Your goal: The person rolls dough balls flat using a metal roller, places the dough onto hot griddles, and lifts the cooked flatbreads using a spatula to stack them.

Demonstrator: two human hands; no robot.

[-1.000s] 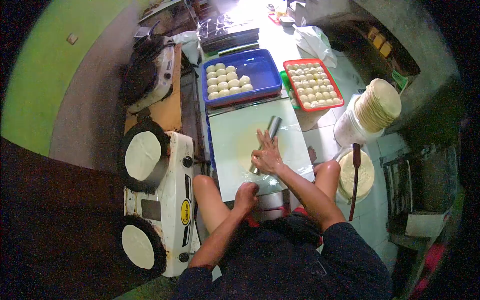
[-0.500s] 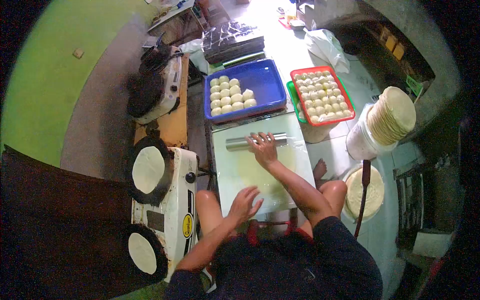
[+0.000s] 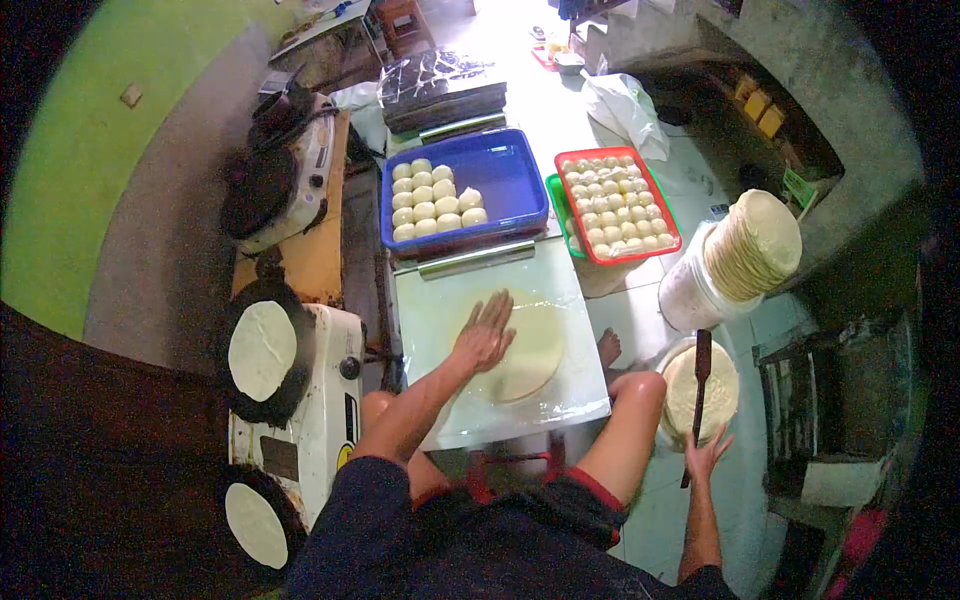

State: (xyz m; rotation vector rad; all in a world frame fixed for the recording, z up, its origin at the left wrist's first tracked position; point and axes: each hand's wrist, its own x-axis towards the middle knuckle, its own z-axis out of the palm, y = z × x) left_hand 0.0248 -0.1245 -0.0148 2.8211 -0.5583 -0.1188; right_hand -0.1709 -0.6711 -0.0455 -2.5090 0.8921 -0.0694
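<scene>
My left hand (image 3: 485, 332) lies flat, fingers stretched, on a thin round sheet of dough (image 3: 530, 355) on the white board (image 3: 440, 415). Beyond it, along the board's far edge, rests a metal rolling pin (image 3: 478, 259). Down at my right side, my right hand (image 3: 704, 458) is at the lower part of a long dark spatula (image 3: 702, 375), its visible fingers spread; a firm grip does not show. The spatula lies across a round container with pale flatbread (image 3: 720, 395) in it.
At left, a stove (image 3: 330, 350) carries two dark pans with a flatbread (image 3: 262, 350) in each. Ahead stand a blue tray (image 3: 510, 180) of dough balls and a red tray (image 3: 668, 215) with more. A stack of flatbreads (image 3: 765, 240) tops a white bucket (image 3: 685, 290) at right.
My right hand has left the rolling pin and moved down right to the spatula. The pin now sits at the board's far edge. My left hand has moved forward onto the dough.
</scene>
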